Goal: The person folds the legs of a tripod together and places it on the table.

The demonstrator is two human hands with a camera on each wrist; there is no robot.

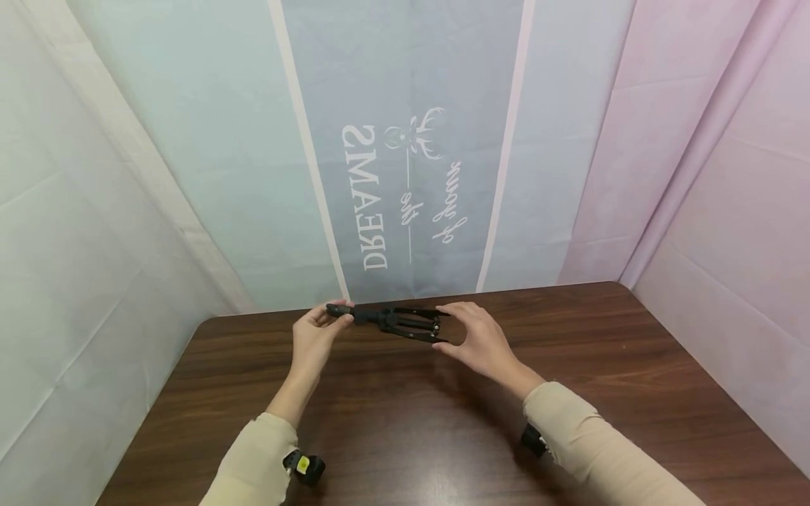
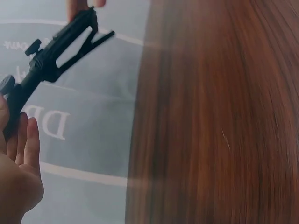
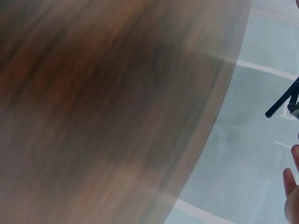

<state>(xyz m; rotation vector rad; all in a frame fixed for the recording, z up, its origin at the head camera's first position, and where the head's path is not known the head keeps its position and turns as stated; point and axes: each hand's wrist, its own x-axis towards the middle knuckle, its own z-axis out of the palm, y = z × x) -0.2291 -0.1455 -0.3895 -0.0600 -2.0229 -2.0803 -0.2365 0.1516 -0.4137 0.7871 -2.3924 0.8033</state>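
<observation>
A small black tripod [image 1: 370, 318] is held sideways above the far part of the table, its legs slightly spread toward the right. My left hand [image 1: 314, 343] grips its head end between thumb and fingers. At the leg ends, my right hand [image 1: 484, 343] holds the tips between thumb and fingers. In the left wrist view the tripod [image 2: 46, 70] slants upward, with a knob on its side and one leg angled out. Only a leg [image 3: 281, 100] and part of the right hand [image 3: 292, 203] show at the edge of the right wrist view.
The dark wood table [image 1: 405, 422] lies below both hands. A printed cloth [image 1: 411, 70] with mirrored lettering hangs behind its far edge. Pale cloth walls [image 1: 95, 246] stand on the left and right. Black cameras [image 1: 310, 469] are strapped at both wrists.
</observation>
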